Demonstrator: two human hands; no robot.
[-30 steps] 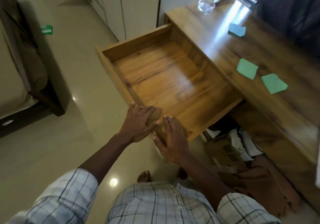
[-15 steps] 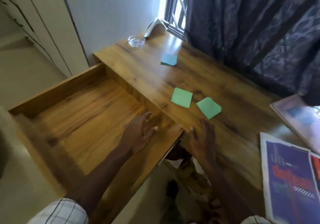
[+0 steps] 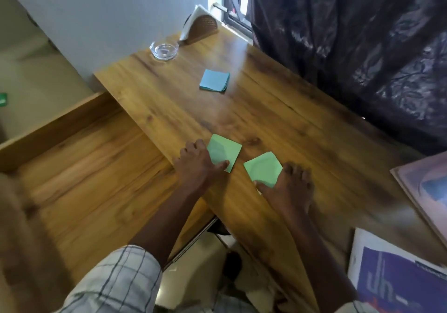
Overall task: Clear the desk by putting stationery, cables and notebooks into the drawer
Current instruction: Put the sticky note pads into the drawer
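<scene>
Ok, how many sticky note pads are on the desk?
3. One green pad touching the left hand, a second green pad touching the right hand, and a blue pad farther back near the glass dish. Others may be hidden.

The drawer (image 3: 84,179) stands pulled out to the left of the worktop (image 3: 278,119), its wooden floor open from above. Only the step of the worktop's edge lies between the two, and the left hand (image 3: 197,165) rests there. A bare band of wood runs between the green notes (image 3: 223,152) near the front and the blue pad (image 3: 214,80) farther back. Behind, a glass dish (image 3: 164,51) and a napkin holder (image 3: 200,28) fill the far corner, a dark curtain (image 3: 350,46) hangs along the back edge, and magazines (image 3: 396,278) cover the right end.
</scene>
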